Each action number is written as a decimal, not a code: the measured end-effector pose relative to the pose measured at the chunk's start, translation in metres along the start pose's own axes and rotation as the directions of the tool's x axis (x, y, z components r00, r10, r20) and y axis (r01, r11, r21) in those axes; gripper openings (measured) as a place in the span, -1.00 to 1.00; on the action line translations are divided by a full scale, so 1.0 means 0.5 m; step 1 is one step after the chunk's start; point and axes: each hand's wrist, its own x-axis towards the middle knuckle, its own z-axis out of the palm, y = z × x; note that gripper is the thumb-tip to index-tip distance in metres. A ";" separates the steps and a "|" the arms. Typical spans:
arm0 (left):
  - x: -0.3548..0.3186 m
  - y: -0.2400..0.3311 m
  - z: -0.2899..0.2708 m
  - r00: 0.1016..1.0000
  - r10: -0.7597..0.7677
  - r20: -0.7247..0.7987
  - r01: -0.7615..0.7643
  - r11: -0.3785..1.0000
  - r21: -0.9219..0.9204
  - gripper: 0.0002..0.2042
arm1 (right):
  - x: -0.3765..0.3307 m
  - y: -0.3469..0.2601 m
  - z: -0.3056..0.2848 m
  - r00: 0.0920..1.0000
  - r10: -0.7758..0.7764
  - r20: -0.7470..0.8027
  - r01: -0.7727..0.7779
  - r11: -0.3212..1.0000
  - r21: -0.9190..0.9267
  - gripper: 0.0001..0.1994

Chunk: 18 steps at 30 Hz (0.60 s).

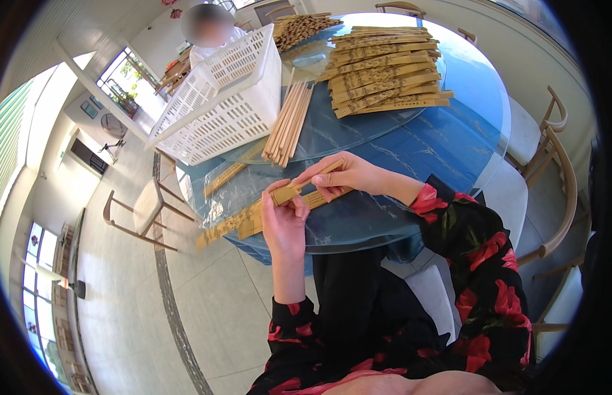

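Paper sleeve pinched by left hand; chopsticks pinched by right hand. Sleeve could be torn if chopsticks are pushed askew.

We see bare blue table along its right edge, room enough for a hand to pass. Toward the far edge, a stack of paper-sleeved chopsticks blocks the way on the glass turntable. At the left edge, a tilted white plastic basket walls off that side, with a bundle of bare chopsticks just beside it. Along the near-left edge, loose sleeves lie scattered. Wooden chairs crowd the right side beyond the table.
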 end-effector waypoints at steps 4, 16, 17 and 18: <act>0.002 -0.002 0.006 0.999 -0.032 -0.009 0.032 0.999 0.006 -0.60 | -0.001 -0.001 0.009 1.000 0.030 0.000 -0.030 0.999 -0.040 -0.70; 0.003 -0.001 0.008 0.999 -0.032 0.003 0.032 0.977 -0.211 -0.65 | -0.024 -0.058 -0.036 0.998 0.057 0.023 -0.061 0.969 0.240 -0.67; 0.005 -0.004 0.007 0.999 -0.032 0.008 0.034 0.974 -0.224 -0.66 | -0.028 -0.059 -0.035 0.997 0.076 0.030 -0.081 0.974 0.213 -0.69; 0.008 -0.009 0.004 0.999 -0.035 0.016 0.038 0.970 -0.239 -0.66 | -0.033 -0.061 -0.035 0.996 0.087 0.036 -0.093 0.969 0.230 -0.71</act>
